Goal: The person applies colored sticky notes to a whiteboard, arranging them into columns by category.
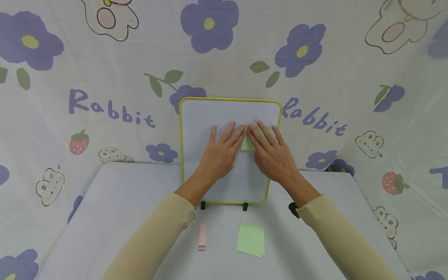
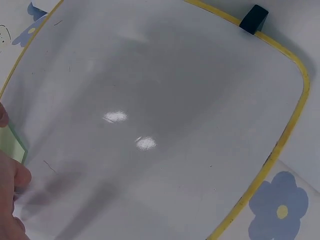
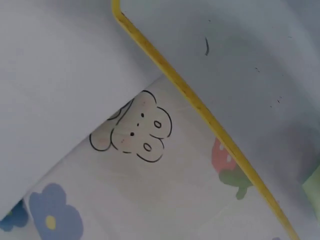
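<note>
A whiteboard [image 1: 206, 112] with a yellow rim stands upright on small black feet at the back of the table. On its right half is a pale green sticky note [image 1: 247, 145], partly covered by fingers. My right hand [image 1: 274, 157] has its extended fingers on the note's upper part. Beside it, my left hand [image 1: 222, 153] touches the note's left edge with its fingertips, fingers straight and spread. In the left wrist view, the note's corner [image 2: 12, 145] shows next to part of the left hand [image 2: 12, 195]. The right wrist view shows only the note's edge [image 3: 314, 192], no hand.
A pad of green sticky notes [image 1: 251, 240] lies on the white table [image 1: 122, 202] in front of the board. Left of it is a narrow pink strip pad [image 1: 202, 236]. A black object [image 1: 293, 210] sits by the right sleeve. Patterned cloth [image 1: 224, 70] hangs behind.
</note>
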A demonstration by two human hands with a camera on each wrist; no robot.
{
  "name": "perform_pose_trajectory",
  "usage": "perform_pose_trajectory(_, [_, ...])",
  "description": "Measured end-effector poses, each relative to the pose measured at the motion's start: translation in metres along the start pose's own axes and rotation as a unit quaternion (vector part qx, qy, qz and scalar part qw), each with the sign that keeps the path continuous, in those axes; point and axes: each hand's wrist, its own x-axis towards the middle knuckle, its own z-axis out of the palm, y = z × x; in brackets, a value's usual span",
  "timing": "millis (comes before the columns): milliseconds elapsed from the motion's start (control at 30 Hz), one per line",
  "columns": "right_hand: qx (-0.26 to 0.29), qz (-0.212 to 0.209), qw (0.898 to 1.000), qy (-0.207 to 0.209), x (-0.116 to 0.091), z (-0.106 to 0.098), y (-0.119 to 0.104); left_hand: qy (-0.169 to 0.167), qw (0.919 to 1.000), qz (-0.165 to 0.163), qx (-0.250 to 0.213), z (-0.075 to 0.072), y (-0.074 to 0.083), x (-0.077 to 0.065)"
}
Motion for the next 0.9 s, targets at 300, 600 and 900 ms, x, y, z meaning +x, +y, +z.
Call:
perform_pose_trajectory(300, [-0.010,-0.009,1.000,-0.008,0.004,-0.001,0.004,-0.011,0.9999,-0.001,0.008,-0.002,0.002,0.003])
perform_pose_trajectory(600, [0.003,0.005,1.000,-0.016,-0.004,-0.002,0.009,-0.016,0.9998,-0.004,0.009,-0.004,0.003,0.004])
perform_pose_trajectory(900, [0.017,0.023,0.999,-0.019,-0.018,-0.002,0.022,-0.043,0.9989,-0.006,0.016,-0.006,0.003,0.005])
